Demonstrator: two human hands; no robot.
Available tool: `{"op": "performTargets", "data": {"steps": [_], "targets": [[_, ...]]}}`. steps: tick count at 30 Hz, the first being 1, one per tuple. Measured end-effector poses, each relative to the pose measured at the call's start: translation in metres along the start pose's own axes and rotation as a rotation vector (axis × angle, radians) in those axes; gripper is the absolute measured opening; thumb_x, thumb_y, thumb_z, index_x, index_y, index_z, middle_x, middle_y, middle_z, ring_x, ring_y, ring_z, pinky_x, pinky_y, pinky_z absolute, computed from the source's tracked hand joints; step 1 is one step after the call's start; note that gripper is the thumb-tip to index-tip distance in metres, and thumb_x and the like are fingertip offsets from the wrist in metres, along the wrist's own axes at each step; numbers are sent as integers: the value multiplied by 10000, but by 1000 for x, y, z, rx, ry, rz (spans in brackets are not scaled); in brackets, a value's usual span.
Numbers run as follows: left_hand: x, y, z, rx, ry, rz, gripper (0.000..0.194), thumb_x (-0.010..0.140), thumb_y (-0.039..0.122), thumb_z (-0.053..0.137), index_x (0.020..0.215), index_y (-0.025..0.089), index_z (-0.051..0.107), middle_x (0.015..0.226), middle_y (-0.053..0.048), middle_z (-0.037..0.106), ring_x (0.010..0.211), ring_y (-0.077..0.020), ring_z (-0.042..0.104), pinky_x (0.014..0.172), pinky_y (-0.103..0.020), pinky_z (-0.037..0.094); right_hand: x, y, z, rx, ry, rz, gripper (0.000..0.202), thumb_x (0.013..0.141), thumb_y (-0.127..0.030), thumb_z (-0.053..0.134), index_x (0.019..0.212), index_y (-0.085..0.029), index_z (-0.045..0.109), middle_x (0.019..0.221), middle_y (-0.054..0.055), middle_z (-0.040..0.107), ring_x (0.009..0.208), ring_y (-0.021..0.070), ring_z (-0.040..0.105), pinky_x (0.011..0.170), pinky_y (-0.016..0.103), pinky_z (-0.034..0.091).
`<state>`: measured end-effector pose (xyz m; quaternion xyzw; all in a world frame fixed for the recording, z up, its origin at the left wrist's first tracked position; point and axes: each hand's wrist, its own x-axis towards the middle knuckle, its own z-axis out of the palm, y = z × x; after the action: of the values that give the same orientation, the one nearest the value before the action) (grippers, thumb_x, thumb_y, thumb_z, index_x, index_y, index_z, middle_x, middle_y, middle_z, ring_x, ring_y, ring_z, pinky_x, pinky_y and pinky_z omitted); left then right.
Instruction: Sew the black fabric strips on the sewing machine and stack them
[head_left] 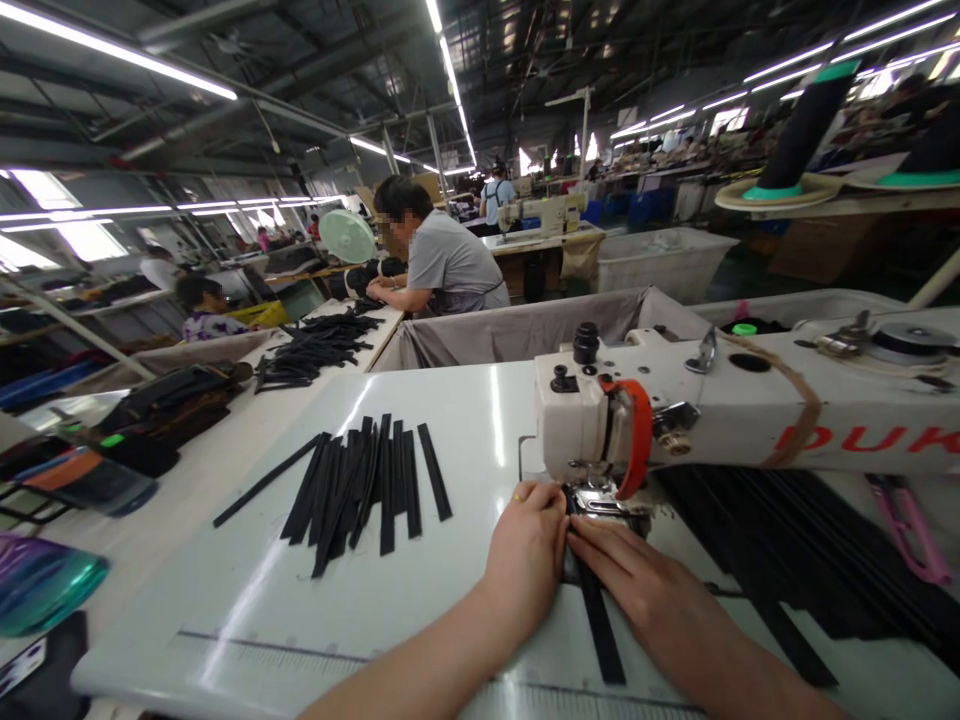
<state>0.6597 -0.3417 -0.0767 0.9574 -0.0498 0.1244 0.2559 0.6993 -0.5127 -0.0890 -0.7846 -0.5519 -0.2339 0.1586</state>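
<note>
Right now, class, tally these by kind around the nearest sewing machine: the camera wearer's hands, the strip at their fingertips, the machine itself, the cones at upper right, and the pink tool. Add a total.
Hands: 2 (left hand, right hand)
Black strip: 1
Sewing machine: 1
Cones: 2 (left cone, right cone)
Pink tool: 1
Total: 7

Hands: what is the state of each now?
Left hand: curled, at the strip; grip cannot be told.
Right hand: fairly straight, at the strip; grip unclear.
</note>
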Motion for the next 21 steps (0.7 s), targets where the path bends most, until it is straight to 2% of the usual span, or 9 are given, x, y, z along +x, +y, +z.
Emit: {"op": "performTargets", "data": {"steps": [7,13,17,21], "targets": [[-2,0,1,-59,21,-12,199,934,82,454,889,162,631,1086,-86,638,1017,-243,529,942,-410,503,-3,2,-19,276,-112,32,299,875,-62,422,899,-216,677,861,44,666,810,166,635,734,262,545],[-1,2,-1,-51,-7,-21,198,931,69,454,894,155,628,1065,-86,637,1016,-247,525,945,-411,497,-2,7,-19,303,-112,29,292,859,-85,458,973,-215,694,907,47,686,844,179,639,766,288,543],[-1,4,-2,-44,-28,-28,222,935,65,447,827,158,618,1065,-87,642,1004,-244,529,937,-407,498,-1,11,-15,255,-65,31,329,837,-76,461,1038,-192,695,1001,63,700,958,204,641,866,331,535],[0,4,-3,-42,-23,-26,200,925,57,466,886,157,635,1087,-87,645,1033,-244,537,949,-401,498,0,16,-8,202,-56,34,342,840,-81,478,1090,-197,680,1060,63,697,1010,216,628,923,373,519]]}}
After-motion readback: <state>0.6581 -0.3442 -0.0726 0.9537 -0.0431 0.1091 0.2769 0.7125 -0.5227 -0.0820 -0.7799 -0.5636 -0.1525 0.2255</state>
